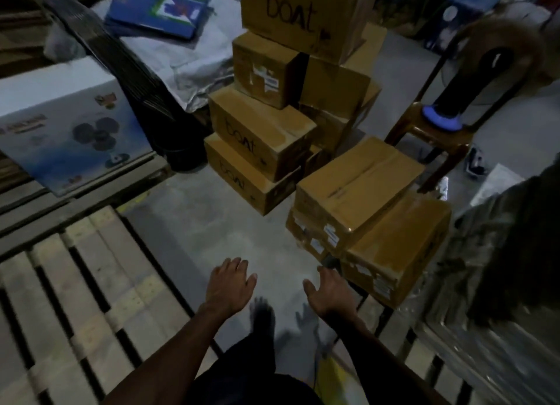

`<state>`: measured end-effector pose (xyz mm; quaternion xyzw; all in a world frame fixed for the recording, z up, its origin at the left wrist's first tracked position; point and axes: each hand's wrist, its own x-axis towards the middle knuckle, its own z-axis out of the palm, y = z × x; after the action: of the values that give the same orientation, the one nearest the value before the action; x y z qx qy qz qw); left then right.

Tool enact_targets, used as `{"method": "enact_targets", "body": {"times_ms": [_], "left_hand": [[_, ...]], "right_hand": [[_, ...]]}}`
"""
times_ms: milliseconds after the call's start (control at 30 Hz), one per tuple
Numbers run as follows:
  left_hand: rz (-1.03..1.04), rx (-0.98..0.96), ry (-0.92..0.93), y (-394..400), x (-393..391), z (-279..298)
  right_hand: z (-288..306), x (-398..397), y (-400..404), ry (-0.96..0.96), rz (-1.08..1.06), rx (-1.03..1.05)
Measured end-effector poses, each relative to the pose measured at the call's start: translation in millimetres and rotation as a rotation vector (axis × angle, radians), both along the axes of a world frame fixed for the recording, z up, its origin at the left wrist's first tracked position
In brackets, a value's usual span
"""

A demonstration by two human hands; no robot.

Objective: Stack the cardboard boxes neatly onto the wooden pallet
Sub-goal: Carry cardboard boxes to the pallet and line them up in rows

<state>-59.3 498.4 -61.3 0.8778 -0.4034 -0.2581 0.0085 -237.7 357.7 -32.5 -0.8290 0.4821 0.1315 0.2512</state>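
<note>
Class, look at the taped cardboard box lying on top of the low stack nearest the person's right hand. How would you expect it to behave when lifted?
The taped cardboard box looks square-edged and sealed, so probably stiff. It is wide, likely needing both the left hand and right hand. It sits skewed on the boxes beneath, so pushing may slide it off.

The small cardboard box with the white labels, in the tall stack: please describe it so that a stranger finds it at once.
Start at the tall stack of cardboard boxes beyond both hands. Directly under the top box marked "boat", on the stack's left side, sits the small box. It alone there is nearly cube-shaped, with torn white labels instead of handwriting.
</note>
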Motion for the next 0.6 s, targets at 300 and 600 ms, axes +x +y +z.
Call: {"method": "enact_targets", "body": {"times_ms": [300,600], "left_hand": [[0.004,-0.063,-0.108,-150,124,51],[0.209,-0.067,-0.122,-249,219,41]], "right_hand": [[42,130,-147,-0.101,0.000,0.046],[36,260,-290,-0.175,0.134,0.074]]}}
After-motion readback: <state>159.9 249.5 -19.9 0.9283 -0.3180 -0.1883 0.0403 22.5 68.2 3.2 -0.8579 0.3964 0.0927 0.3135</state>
